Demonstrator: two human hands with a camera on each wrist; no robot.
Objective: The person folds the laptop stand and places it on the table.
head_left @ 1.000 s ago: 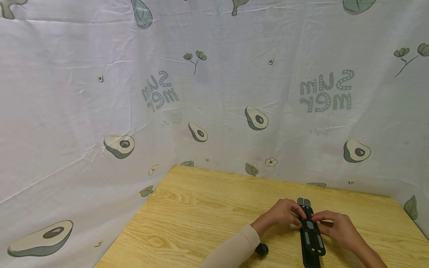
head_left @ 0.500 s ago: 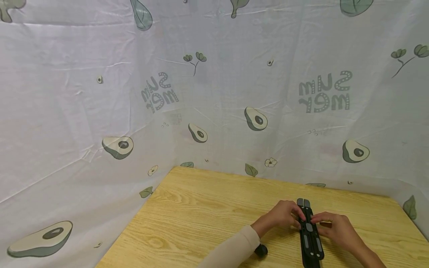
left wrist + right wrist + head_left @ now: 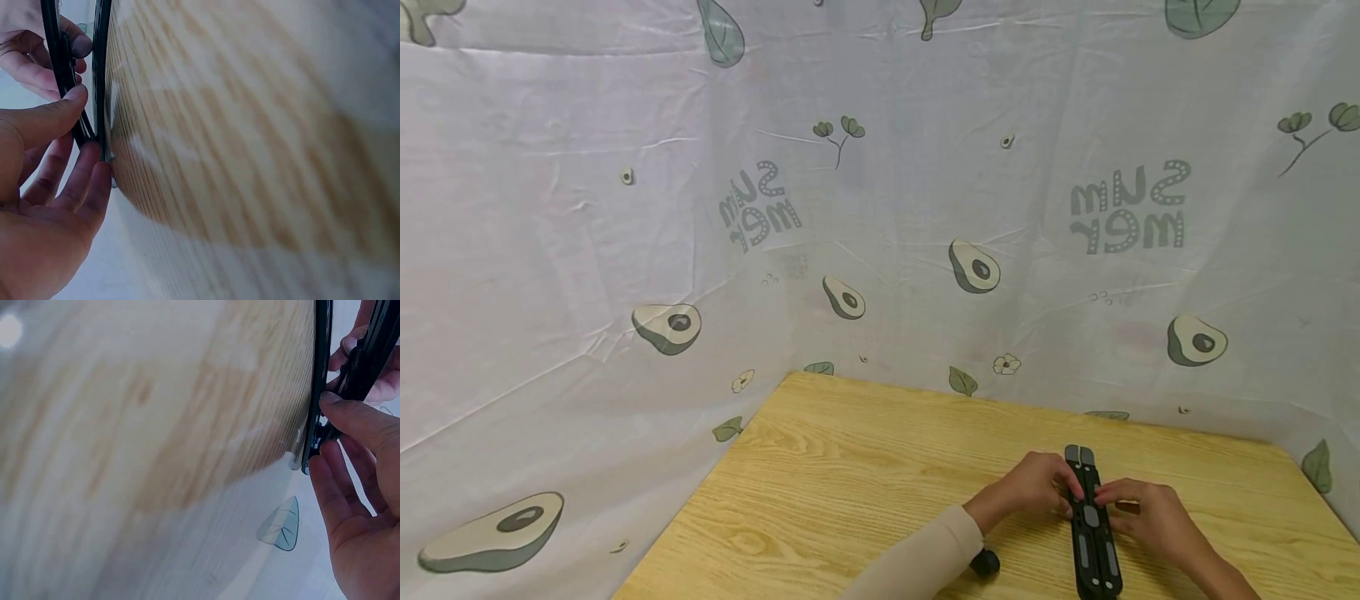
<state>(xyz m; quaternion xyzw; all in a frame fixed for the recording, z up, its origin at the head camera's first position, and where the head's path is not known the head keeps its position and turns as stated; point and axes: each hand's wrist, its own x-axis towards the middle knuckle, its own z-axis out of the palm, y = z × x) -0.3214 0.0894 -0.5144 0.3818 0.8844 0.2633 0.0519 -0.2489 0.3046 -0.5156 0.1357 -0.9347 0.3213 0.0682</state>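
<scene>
A black folding laptop stand (image 3: 1092, 517) with grey pads lies lengthwise on the table at the right of the head view. My left hand (image 3: 1037, 483) pinches its left edge between thumb and fingers. From the opposite side, my right hand (image 3: 1153, 517) pinches the right edge. In the left wrist view, the stand's two layers (image 3: 59, 56) form a narrow V that meets near my fingertips. The same narrow gap between layers shows in the right wrist view, beside my right thumb (image 3: 356, 415). The stand's underside is hidden in the head view.
A small black rounded object (image 3: 985, 562) shows beside my left sleeve (image 3: 917, 554), partly covered by it. The wooden table (image 3: 850, 450) ends against a pale printed curtain (image 3: 895, 192) at the back and left.
The stand's upper layer has come down at its near end and now lines up over the lower one. Both hands keep their hold at nearly the same spots.
</scene>
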